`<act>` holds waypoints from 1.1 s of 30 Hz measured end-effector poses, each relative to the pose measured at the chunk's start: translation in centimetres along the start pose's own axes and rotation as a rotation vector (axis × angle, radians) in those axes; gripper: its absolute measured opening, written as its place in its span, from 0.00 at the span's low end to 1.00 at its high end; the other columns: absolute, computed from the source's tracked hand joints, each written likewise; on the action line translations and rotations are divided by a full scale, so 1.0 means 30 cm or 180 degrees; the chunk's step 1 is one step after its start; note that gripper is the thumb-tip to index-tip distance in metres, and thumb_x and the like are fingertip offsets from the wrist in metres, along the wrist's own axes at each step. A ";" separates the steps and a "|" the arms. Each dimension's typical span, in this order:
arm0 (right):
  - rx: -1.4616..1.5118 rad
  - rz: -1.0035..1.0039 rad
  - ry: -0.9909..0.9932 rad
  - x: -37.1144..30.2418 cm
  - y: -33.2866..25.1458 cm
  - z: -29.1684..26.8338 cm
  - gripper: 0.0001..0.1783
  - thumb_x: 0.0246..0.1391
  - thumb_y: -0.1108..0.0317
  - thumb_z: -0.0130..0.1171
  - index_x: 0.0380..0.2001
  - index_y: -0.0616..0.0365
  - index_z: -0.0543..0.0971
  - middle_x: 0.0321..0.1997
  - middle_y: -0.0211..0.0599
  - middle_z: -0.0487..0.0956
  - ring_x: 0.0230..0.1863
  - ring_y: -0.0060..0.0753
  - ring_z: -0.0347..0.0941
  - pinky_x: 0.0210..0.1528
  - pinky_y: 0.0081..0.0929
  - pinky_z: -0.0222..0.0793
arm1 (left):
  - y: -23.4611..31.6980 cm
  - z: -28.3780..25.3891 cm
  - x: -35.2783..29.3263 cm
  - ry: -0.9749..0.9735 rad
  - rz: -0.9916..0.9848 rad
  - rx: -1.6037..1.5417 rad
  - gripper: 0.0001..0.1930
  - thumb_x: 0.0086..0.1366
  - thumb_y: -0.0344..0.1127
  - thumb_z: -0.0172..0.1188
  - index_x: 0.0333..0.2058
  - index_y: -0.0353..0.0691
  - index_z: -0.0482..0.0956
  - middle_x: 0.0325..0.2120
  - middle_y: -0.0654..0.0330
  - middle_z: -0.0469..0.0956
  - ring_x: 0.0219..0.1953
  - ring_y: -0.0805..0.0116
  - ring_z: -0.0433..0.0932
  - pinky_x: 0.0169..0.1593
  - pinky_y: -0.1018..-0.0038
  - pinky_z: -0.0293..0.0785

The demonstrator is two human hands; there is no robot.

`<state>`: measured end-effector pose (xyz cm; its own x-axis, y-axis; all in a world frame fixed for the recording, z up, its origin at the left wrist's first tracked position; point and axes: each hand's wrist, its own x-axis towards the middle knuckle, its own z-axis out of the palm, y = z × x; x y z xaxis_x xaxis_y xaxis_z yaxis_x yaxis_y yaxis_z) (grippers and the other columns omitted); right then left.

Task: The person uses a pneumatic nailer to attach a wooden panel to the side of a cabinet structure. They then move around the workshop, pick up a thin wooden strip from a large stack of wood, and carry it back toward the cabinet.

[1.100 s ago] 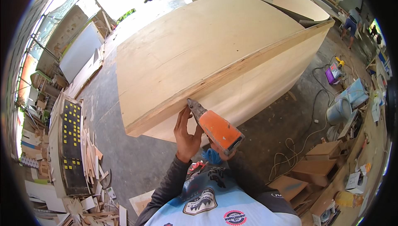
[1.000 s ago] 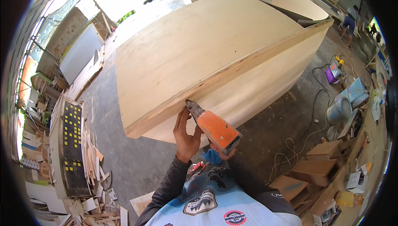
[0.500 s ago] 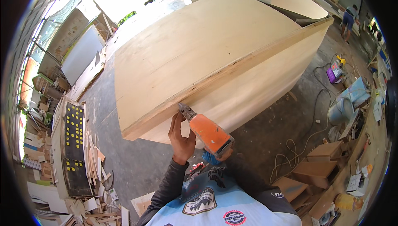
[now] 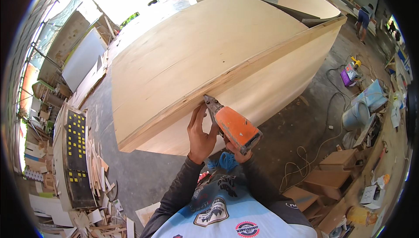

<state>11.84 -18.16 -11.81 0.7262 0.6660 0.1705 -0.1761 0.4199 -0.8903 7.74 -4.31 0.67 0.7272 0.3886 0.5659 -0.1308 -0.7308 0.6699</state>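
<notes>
My right hand (image 4: pixel 238 153) is wrapped round the handle of an orange nail gun (image 4: pixel 238 126), mostly hidden beneath its body. The gun's metal nose rests at the wooden edge strip (image 4: pixel 183 112) of a large pale plywood box (image 4: pixel 187 59). Just left of the nose is my left hand (image 4: pixel 201 135), its fingers stretched up toward the strip's lower side. Whether those fingertips touch the wood or the gun, I cannot tell. Below the gun hangs a coiled blue air hose (image 4: pixel 224 161).
Wooden boxes (image 4: pixel 329 179), a pale bucket (image 4: pixel 355 115) and loose cables (image 4: pixel 301 163) lie to the right. Scrap wood strips (image 4: pixel 94 163) and a black panel with yellow squares (image 4: pixel 76 146) stand at left. Another person (image 4: pixel 363 22) bends at the far right.
The nail gun has moved right along the edge strip, and my left hand has moved with it. More of my right hand now shows. The view has shifted slightly.
</notes>
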 end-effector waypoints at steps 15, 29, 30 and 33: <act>-0.0427 0.0034 -0.0420 0.068 -0.056 -0.061 0.25 0.57 0.73 0.51 0.59 0.63 0.64 0.61 0.42 0.68 0.59 0.31 0.66 0.59 0.29 0.64 | 0.033 0.068 0.017 0.0299 -0.0109 0.0246 0.25 0.49 0.18 0.60 0.49 0.27 0.70 0.44 0.46 0.74 0.42 0.55 0.77 0.45 0.67 0.73; -0.1237 -0.0604 -0.0594 0.057 -0.064 -0.073 0.26 0.55 0.69 0.55 0.57 0.59 0.66 0.56 0.39 0.72 0.53 0.32 0.72 0.50 0.31 0.72 | 0.037 0.069 0.007 0.0211 -0.0215 0.0335 0.27 0.49 0.20 0.60 0.51 0.28 0.69 0.48 0.43 0.72 0.45 0.50 0.75 0.46 0.64 0.73; -0.0490 -0.0228 -0.0552 0.055 -0.059 -0.074 0.25 0.56 0.67 0.54 0.58 0.59 0.66 0.56 0.39 0.72 0.53 0.33 0.72 0.50 0.31 0.72 | 0.038 0.072 0.009 0.0155 -0.0207 0.0320 0.28 0.49 0.20 0.61 0.52 0.27 0.68 0.51 0.41 0.70 0.46 0.47 0.74 0.46 0.62 0.73; 0.2423 0.0768 -0.0165 0.048 -0.010 -0.088 0.25 0.59 0.63 0.49 0.59 0.58 0.64 0.56 0.39 0.72 0.53 0.35 0.71 0.51 0.33 0.72 | 0.042 0.091 0.029 0.0085 -0.0165 0.0198 0.28 0.49 0.21 0.61 0.52 0.27 0.68 0.50 0.41 0.70 0.46 0.47 0.74 0.46 0.62 0.73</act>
<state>14.70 -18.96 -12.41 0.5816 0.8122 0.0461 -0.7433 0.5536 -0.3756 10.06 -6.43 0.71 0.7135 0.4410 0.5445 -0.0507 -0.7426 0.6679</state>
